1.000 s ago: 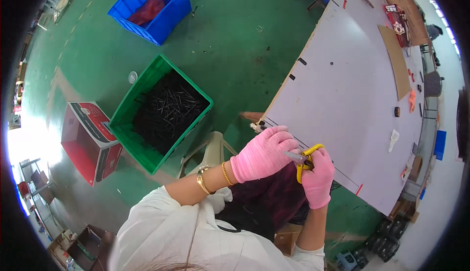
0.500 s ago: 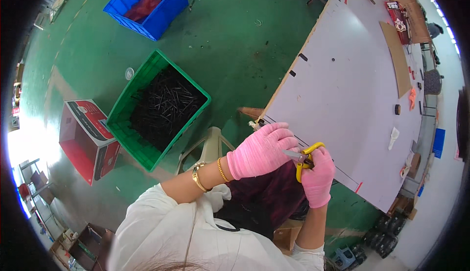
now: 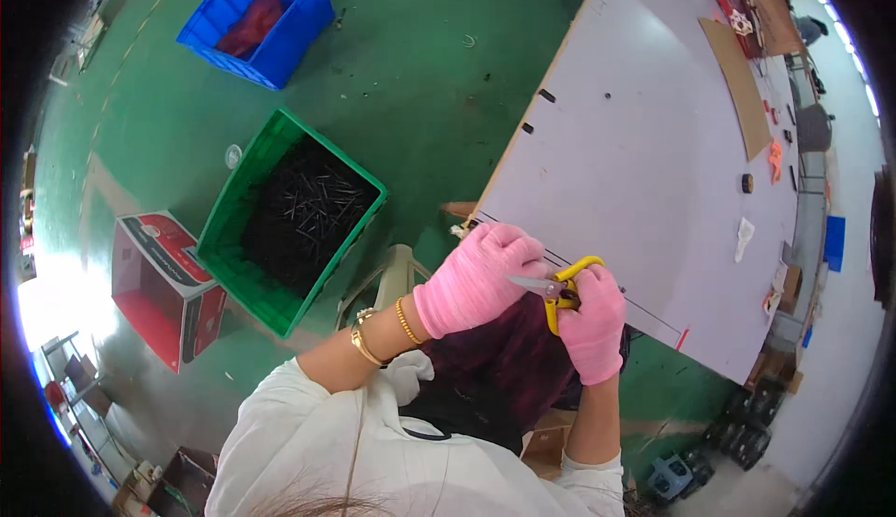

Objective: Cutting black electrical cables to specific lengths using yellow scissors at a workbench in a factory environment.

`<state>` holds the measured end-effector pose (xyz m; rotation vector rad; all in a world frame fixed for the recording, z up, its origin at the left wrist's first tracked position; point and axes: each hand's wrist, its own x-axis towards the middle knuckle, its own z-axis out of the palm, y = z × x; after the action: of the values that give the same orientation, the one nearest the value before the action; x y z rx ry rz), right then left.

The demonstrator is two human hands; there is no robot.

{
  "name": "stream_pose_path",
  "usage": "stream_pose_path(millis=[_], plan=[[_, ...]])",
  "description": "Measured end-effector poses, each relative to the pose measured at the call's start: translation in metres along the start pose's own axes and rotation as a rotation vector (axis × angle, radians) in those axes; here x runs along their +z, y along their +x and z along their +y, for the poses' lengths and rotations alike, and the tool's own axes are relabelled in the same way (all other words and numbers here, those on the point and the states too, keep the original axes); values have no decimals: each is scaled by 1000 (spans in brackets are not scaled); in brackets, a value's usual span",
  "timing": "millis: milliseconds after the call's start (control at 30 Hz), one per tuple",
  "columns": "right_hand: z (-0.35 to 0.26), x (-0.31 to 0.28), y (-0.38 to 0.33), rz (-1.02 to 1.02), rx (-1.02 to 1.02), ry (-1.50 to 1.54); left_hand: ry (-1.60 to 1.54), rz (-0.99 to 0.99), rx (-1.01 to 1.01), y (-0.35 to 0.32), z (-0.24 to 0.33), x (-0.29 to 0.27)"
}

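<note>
Both hands wear pink knit gloves and meet over the near edge of the white table (image 3: 635, 162). In my right hand (image 3: 595, 326) is a pair of yellow-handled scissors (image 3: 557, 295), its blades pointing left. The blade tips reach the fingers of my left hand (image 3: 481, 279), which are curled closed, back of the hand up. Whatever those fingers pinch is hidden or too small to make out. Thin dark strips (image 3: 644, 309) lie along the table edge close to the hands. To the left, a green crate (image 3: 245, 176) holds a heap of thin black pieces (image 3: 313, 204).
A blue crate (image 3: 297, 36) with a reddish bag stands on the green floor at upper left. An open carton (image 3: 149, 284) sits beside the green crate, and a beige stool (image 3: 397, 274) is near my left forearm. Cardboard (image 3: 737, 88) and small scraps lie on the table.
The whole view has shifted, so table and crates sit slightly further left. Both hands stay close together, with the scissors still in my right hand.
</note>
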<state>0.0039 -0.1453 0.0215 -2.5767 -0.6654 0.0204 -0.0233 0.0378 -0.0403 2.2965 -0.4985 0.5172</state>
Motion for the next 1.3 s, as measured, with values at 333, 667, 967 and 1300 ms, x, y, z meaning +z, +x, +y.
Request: stream_pose_path(millis=[333, 667, 967, 1300], plan=[[10, -21, -4, -143, 118, 51, 78, -103, -82, 5, 2, -11], [22, -36, -13, -166, 285, 104, 100, -60, -67, 1, 5, -2], [19, -32, -11, -147, 297, 78, 95, -46, -42, 0, 2, -1], [23, -33, -14, -155, 276, 30, 88, -67, -50, 2, 4, -4]])
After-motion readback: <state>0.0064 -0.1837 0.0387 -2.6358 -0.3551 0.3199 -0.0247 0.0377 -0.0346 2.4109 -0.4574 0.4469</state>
